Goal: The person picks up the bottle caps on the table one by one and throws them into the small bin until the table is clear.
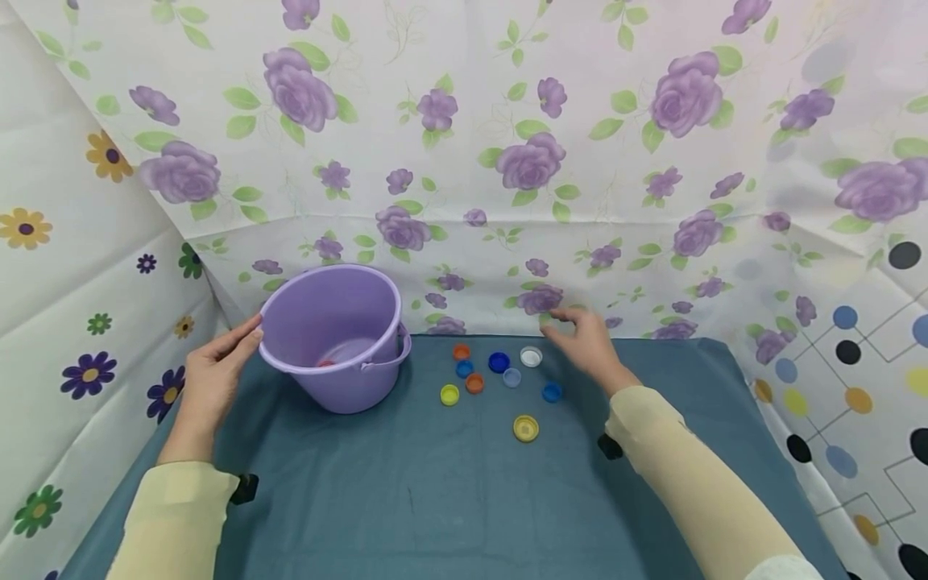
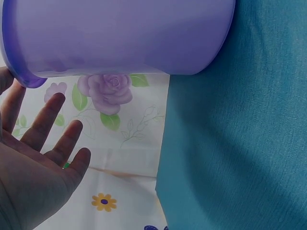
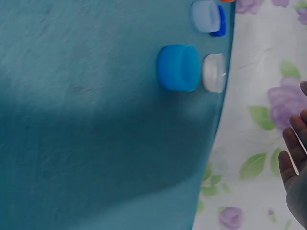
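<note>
A purple bucket (image 1: 348, 391) stands at the left on a blue-green cloth, its handle hanging on the right side. My left hand (image 1: 210, 387) pinches the bucket's rim at its left; in the left wrist view the other fingers (image 2: 43, 124) spread away from it. Something reddish lies inside, mostly hidden by the wall. My right hand (image 1: 586, 346) hovers just right of a white bottle cap (image 1: 531, 356), thumb and fingers apart, nothing between them. Nearest to it otherwise is a blue cap (image 1: 552, 392), which looks large in the right wrist view.
Several more caps lie in the middle: a dark blue cap (image 1: 499, 362), a light blue cap (image 1: 511, 378), an orange cap (image 1: 474, 383), a yellow cap (image 1: 449, 395) and a wider yellow lid (image 1: 525, 428). A floral sheet (image 1: 471, 266) rises behind the table's back edge.
</note>
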`<action>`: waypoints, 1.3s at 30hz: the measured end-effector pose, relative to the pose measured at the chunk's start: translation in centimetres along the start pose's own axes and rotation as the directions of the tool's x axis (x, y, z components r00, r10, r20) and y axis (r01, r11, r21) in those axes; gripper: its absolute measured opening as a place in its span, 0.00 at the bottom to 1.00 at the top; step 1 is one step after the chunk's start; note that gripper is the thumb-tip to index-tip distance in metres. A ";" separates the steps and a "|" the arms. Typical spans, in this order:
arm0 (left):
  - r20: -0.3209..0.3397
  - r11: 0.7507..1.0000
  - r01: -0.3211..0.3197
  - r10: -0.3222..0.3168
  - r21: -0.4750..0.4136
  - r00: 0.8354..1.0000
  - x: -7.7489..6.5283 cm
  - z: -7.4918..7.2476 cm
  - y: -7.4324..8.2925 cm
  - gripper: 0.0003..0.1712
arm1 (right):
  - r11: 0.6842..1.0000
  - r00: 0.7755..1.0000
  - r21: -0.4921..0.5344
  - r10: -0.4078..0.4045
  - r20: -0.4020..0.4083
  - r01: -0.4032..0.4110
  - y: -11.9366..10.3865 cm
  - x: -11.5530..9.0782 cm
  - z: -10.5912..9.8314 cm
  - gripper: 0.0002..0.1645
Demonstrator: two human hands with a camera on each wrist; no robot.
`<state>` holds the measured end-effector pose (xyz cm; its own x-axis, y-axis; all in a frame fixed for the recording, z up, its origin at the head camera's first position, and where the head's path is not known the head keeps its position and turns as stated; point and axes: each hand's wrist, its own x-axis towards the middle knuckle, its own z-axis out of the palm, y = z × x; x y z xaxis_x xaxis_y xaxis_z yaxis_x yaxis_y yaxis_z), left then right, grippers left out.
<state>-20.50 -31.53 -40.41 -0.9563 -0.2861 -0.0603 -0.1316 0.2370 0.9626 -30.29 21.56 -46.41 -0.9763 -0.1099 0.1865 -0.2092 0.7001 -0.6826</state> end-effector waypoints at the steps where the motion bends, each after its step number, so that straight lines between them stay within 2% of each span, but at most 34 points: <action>1: 0.001 1.000 -0.001 0.001 -0.003 1.000 0.0 0.0 0.0 0.32 | 1.000 1.000 -0.010 0.001 0.009 -0.001 0.3 -0.1 0.1 0.29; 10: -0.006 1.000 -0.005 0.005 0.004 1.000 0.1 0.0 -0.2 0.32 | 0.997 0.994 -0.079 0.033 0.108 -0.025 1.9 -1.0 1.1 0.31; 15: -0.003 1.000 -0.005 0.005 -0.008 1.000 0.0 0.0 -0.1 0.32 | 0.994 0.984 -0.099 0.066 0.168 -0.049 2.1 -1.2 1.6 0.34; 23: 0.003 1.000 -0.018 0.018 -0.013 1.000 0.1 0.0 0.0 0.31 | 0.989 0.972 -0.136 0.091 0.217 -0.063 2.3 -1.0 2.5 0.39; 39: 0.005 1.000 -0.013 0.013 -0.021 1.000 -0.6 0.2 0.9 0.31 | 0.980 0.967 -0.181 0.123 0.223 -0.083 2.9 -0.8 4.3 0.38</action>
<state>-20.09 -30.94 -39.57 -0.9592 -0.2785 -0.0493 -0.1140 0.2213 0.9685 -30.39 20.61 -51.54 -0.9823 -0.1771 -0.0613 -0.1137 0.8230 -0.5565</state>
